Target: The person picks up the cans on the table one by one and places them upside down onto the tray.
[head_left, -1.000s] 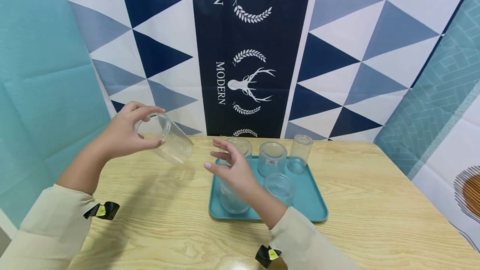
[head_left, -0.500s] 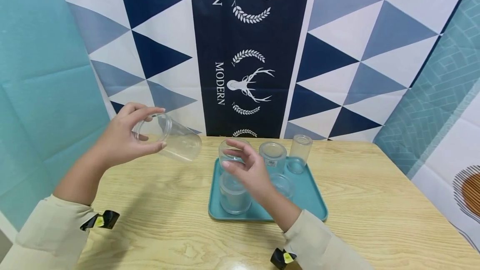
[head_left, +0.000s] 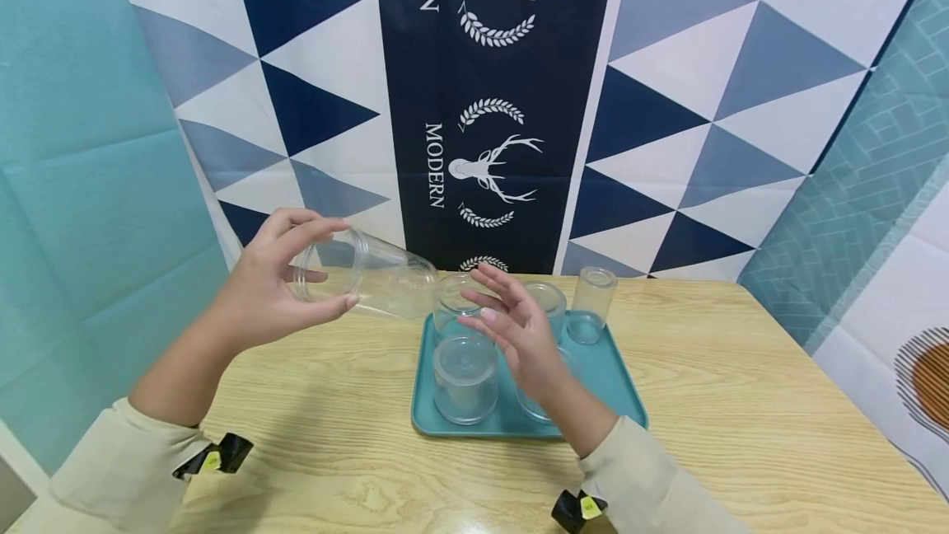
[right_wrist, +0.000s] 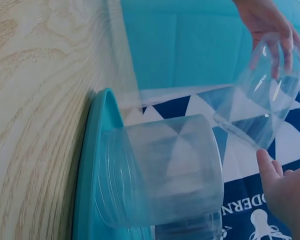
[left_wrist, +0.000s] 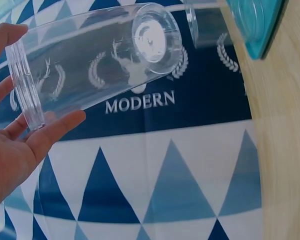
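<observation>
My left hand [head_left: 276, 287] grips a clear jar [head_left: 396, 277] by its threaded rim, thumb on one side and fingers on the other. The jar lies nearly level in the air, its base pointing right. In the left wrist view its inside looks bare. My right hand [head_left: 525, 344] hovers over the blue tray [head_left: 621, 390] with fingers spread and slightly bent, near the jar's base. From the right wrist, a fingertip seems close to the base; I cannot tell whether it touches. Below, a wide clear jar [head_left: 465, 381] stands upside down on the tray.
Other clear jars share the tray: one at back left [head_left: 451, 302], one at back middle [head_left: 549, 301] and a front jar [head_left: 532, 409], partly behind my right hand. A narrow jar [head_left: 595, 299] stands at the back right. A patterned cloth [head_left: 652, 155] hangs behind the wooden table [head_left: 741, 386].
My left hand has carried the jar right, turning it closer to level, toward the tray. My right hand has shifted right, uncovering the front left jar and partly covering the front right one.
</observation>
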Motion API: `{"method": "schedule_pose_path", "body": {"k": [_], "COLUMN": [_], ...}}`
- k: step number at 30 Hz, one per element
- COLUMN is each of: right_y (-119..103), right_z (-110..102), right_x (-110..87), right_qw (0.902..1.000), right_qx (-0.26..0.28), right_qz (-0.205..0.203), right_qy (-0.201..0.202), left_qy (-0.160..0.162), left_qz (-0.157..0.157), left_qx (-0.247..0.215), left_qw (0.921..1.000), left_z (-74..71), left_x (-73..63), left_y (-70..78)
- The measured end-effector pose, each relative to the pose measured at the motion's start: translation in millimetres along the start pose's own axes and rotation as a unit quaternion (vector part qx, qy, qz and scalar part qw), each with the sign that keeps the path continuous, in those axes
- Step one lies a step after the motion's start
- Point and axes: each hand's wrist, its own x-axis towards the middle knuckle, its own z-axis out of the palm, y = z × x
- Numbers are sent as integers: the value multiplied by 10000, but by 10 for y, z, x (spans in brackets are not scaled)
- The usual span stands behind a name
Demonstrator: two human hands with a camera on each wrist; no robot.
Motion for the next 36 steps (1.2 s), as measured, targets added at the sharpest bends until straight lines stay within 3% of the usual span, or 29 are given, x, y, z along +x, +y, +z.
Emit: {"method": "schedule_pose_path", "body": {"k": [8,16,25,36], "right_y": [-30,-40,-63,-83], "right_z": [-141,-222,-260,-298], "right_x": [16,-4,-36,-64], "right_qw": [9980,9966,9943,9874], "right_qx": [553,621,722,1340], "right_qz": [307,520,665,587], "right_qy": [-92,-165,-424,-610], "left_qy": [132,18,-37,-102], "left_qz": [676,1290,1542,1854], "left_qx": [-298,-624,-682,-771], "left_qw": [9972,9897,9857,9796], "left_z": [156,301,412,527], "left_x": [7,59,104,117], "left_y": [177,371,525,650]}}
